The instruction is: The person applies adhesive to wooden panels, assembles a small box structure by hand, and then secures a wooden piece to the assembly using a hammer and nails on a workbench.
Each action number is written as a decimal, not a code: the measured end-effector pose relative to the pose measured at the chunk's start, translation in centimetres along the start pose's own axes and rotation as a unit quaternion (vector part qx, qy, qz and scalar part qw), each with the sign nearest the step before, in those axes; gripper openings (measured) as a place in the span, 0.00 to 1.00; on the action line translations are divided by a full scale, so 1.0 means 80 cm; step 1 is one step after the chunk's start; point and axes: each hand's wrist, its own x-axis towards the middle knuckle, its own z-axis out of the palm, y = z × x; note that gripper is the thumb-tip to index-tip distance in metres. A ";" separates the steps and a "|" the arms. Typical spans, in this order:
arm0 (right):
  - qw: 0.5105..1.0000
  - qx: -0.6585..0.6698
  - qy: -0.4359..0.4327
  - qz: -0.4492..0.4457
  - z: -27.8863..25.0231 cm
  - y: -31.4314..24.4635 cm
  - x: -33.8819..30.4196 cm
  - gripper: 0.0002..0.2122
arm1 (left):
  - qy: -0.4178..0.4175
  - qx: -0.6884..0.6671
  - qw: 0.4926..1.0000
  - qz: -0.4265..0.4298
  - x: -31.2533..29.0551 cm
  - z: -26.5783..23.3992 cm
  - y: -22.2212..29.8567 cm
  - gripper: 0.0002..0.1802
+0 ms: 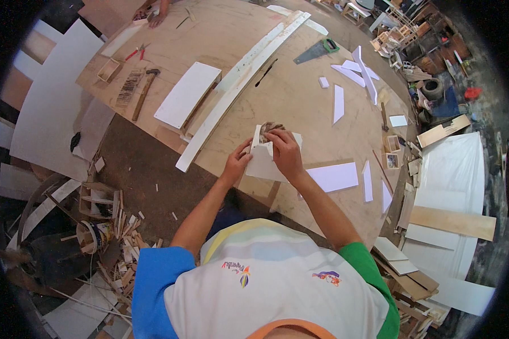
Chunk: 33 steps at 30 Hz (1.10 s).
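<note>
My left hand (237,163) is closed on the left edge of a small white board piece (262,165), near the table's front edge. An upright white part rises from its far side. My right hand (287,151) reaches over the piece, its fingers bent and pressed together near the piece's top. A crumpled brown wad (272,126), perhaps a rag, shows just beyond those fingers. Whatever the right fingertips pinch is hidden. To the right of my right forearm lies a flat white board (333,176).
A long white plank (240,90) crosses the wooden table (181,48). A white panel (188,93), hammer (145,93), red-handled pliers (138,52) and green-handled handsaw (316,51) lie around it. Another person's hand (157,19) rests at the far left. Wood scraps (131,248) litter the floor.
</note>
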 end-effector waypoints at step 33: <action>0.822 0.385 -0.105 0.407 -0.034 0.108 -0.078 0.16 | -0.067 -0.123 0.989 -0.055 0.065 0.018 0.012 0.23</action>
